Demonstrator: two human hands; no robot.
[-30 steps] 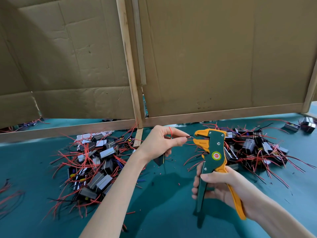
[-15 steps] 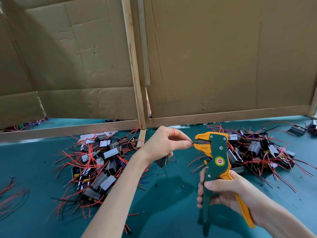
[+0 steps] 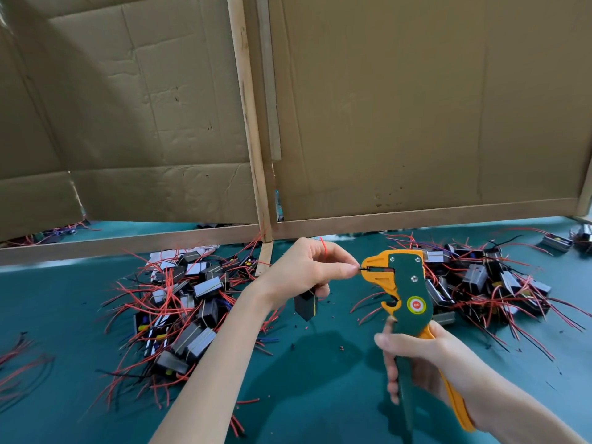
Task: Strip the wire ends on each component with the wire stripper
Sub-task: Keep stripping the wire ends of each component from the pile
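Note:
My left hand (image 3: 307, 270) pinches a thin dark wire between thumb and forefinger; a small black component (image 3: 306, 305) hangs below the palm and a red wire loops over the fingers. The wire's tip sits in the jaws of the green and orange wire stripper (image 3: 405, 296), which my right hand (image 3: 426, 363) grips by its handles, jaws pointing left. A pile of black components with red wires (image 3: 182, 302) lies to the left, and a second pile (image 3: 474, 283) to the right.
The teal table (image 3: 320, 395) carries small bits of stripped insulation. A cardboard wall on a wooden frame (image 3: 250, 123) stands right behind the work area. Loose red wires (image 3: 19, 370) lie at the far left edge. More components (image 3: 563, 240) sit at the far right.
My hands have come together: the wire end, held apart from the stripper a second ago, now sits inside its jaws. The view has shifted slightly.

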